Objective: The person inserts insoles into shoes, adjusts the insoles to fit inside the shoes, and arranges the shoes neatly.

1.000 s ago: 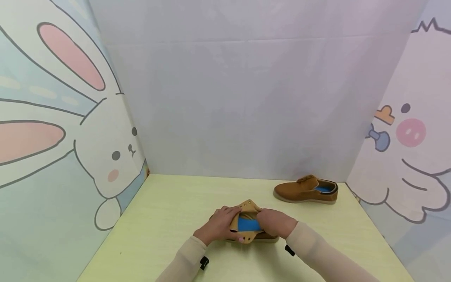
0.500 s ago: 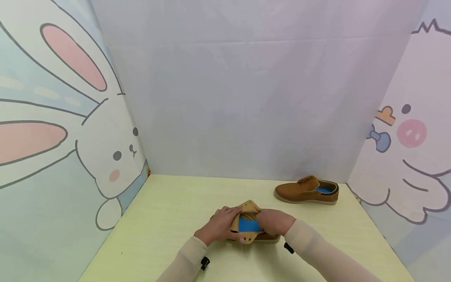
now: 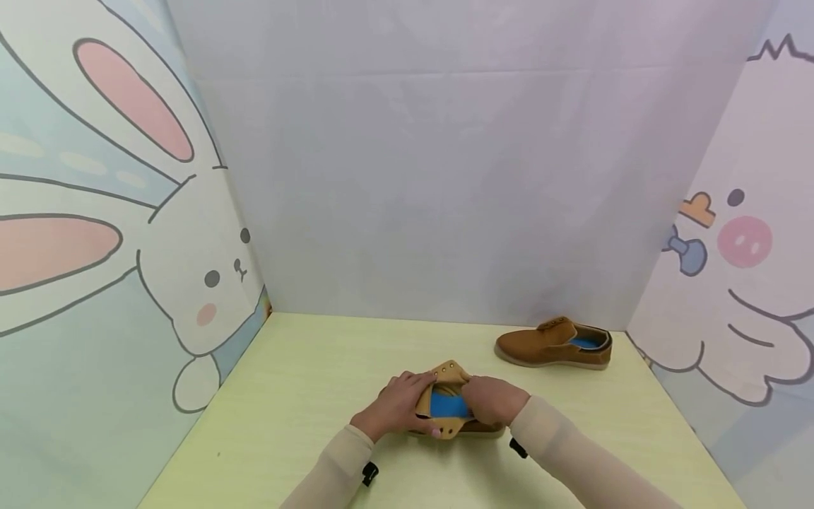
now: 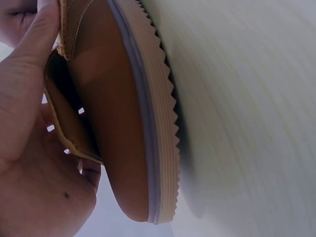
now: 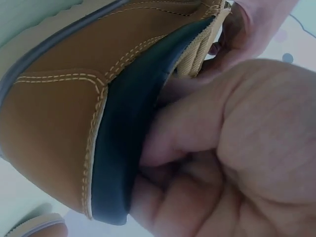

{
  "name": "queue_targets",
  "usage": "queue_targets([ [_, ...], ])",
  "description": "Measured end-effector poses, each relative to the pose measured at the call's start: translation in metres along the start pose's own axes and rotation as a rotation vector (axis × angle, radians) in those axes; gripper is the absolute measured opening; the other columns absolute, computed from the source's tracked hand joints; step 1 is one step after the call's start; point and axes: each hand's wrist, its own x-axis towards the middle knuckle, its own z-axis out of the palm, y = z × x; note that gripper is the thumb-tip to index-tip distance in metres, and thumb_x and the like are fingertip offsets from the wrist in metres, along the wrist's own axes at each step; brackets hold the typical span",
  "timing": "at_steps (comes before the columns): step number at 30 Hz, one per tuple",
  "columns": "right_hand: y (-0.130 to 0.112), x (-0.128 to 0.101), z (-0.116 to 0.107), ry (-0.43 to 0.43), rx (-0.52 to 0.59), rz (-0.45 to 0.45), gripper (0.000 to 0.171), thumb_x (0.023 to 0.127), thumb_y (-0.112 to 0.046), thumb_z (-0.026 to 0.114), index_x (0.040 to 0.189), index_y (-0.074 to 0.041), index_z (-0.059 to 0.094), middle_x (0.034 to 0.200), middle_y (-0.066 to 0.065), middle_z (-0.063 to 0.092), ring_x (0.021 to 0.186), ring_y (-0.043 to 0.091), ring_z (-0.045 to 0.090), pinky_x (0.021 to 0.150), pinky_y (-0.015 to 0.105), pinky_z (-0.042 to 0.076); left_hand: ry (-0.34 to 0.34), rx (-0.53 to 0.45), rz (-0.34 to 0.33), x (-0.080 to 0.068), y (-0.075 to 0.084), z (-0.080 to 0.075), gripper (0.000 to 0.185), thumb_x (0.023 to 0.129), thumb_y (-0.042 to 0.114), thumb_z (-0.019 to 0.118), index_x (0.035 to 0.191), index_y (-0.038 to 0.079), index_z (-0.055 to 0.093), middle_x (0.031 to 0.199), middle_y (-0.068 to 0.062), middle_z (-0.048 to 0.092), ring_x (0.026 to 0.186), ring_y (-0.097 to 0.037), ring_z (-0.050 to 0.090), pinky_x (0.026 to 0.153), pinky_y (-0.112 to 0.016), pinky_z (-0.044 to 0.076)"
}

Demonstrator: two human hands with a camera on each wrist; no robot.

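Tan suede lace-up shoe (image 3: 453,413) sits between curled fingers; left hand (image 3: 396,408) pinches its eyelet flap, right hand (image 3: 492,400) grips its dark collar

No words, numbers, labels or brand marks can be read in any view. The two shoes (image 3: 453,410) (image 3: 555,343) bear no readable marking, and the side panels (image 3: 95,247) (image 3: 738,268) carry only cartoon drawings without lettering.
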Motion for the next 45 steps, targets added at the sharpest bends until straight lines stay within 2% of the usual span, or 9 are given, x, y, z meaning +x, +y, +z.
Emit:
queue_targets([
  [5, -0.004, 0.003, 0.003, 0.110, 0.061, 0.068, 0.015, 0.093, -0.002, 0.071, 0.079, -0.006, 0.067, 0.073, 0.006, 0.056, 0.062, 0.014, 0.049, 0.062, 0.033, 0.052, -0.004, -0.015, -0.005, 0.000, 0.000, 0.002, 0.106, 0.076, 0.074, 0.074, 0.157, 0.017, 0.038, 0.156, -0.001, 0.044, 0.133, -0.022, 0.046, 0.101, -0.042, 0.041],
  [10, -0.008, 0.005, 0.005, 0.095, 0.131, 0.102, 0.015, 0.092, 0.000, 0.070, 0.079, -0.005, 0.066, 0.075, 0.005, 0.056, 0.064, 0.015, 0.049, 0.064, 0.035, 0.052, -0.013, -0.030, -0.008, 0.000, 0.001, 0.004, 0.105, 0.076, 0.073, 0.075, 0.157, 0.018, 0.039, 0.155, -0.001, 0.045, 0.133, -0.022, 0.046, 0.101, -0.042, 0.041],
  [18, -0.010, 0.005, 0.004, 0.091, 0.103, 0.103, 0.017, 0.091, 0.000, 0.071, 0.078, -0.007, 0.065, 0.073, 0.004, 0.055, 0.063, 0.015, 0.047, 0.063, 0.035, 0.051, -0.012, -0.022, -0.017, -0.001, 0.001, 0.004, 0.105, 0.076, 0.074, 0.074, 0.157, 0.018, 0.038, 0.155, -0.001, 0.045, 0.133, -0.022, 0.046, 0.101, -0.042, 0.041],
  [22, -0.013, 0.005, 0.003, 0.056, 0.098, 0.061, 0.015, 0.091, -0.004, 0.073, 0.079, -0.009, 0.066, 0.073, 0.000, 0.056, 0.063, 0.014, 0.047, 0.065, 0.032, 0.051, -0.018, -0.031, -0.017, -0.001, 0.000, 0.004, 0.106, 0.075, 0.074, 0.074, 0.157, 0.018, 0.038, 0.155, -0.001, 0.044, 0.134, -0.022, 0.046, 0.101, -0.042, 0.041],
  [27, -0.015, 0.006, 0.001, 0.004, 0.101, -0.020, 0.020, 0.091, -0.004, 0.070, 0.073, -0.013, 0.065, 0.070, -0.005, 0.055, 0.062, 0.011, 0.045, 0.066, 0.027, 0.047, -0.021, -0.031, -0.016, 0.000, -0.002, 0.004, 0.105, 0.076, 0.075, 0.072, 0.158, 0.019, 0.037, 0.156, 0.001, 0.044, 0.133, -0.021, 0.045, 0.102, -0.043, 0.040],
  [34, -0.014, 0.011, -0.001, -0.046, 0.134, -0.031, 0.023, 0.091, -0.003, 0.069, 0.072, -0.015, 0.066, 0.070, -0.006, 0.054, 0.063, 0.011, 0.044, 0.067, 0.027, 0.046, -0.018, -0.032, -0.017, -0.001, -0.002, 0.002, 0.106, 0.075, 0.075, 0.072, 0.158, 0.019, 0.038, 0.155, 0.000, 0.045, 0.131, -0.022, 0.047, 0.101, -0.043, 0.041],
  [40, -0.014, 0.023, 0.007, -0.019, 0.174, -0.181, 0.020, 0.095, -0.008, 0.070, 0.085, -0.022, 0.080, 0.076, -0.014, 0.063, 0.067, 0.004, 0.048, 0.067, 0.022, 0.045, -0.015, -0.040, -0.016, -0.001, -0.002, 0.001, 0.106, 0.075, 0.074, 0.073, 0.158, 0.018, 0.037, 0.156, 0.001, 0.044, 0.131, -0.021, 0.046, 0.101, -0.043, 0.041],
  [45, -0.011, 0.029, 0.010, -0.051, 0.222, -0.164, 0.024, 0.096, -0.009, 0.068, 0.090, -0.026, 0.082, 0.079, -0.017, 0.065, 0.071, 0.003, 0.050, 0.070, 0.022, 0.047, -0.008, -0.045, -0.007, 0.000, 0.000, -0.001, 0.105, 0.076, 0.072, 0.075, 0.158, 0.017, 0.038, 0.156, 0.000, 0.043, 0.133, -0.022, 0.046, 0.102, -0.044, 0.041],
])
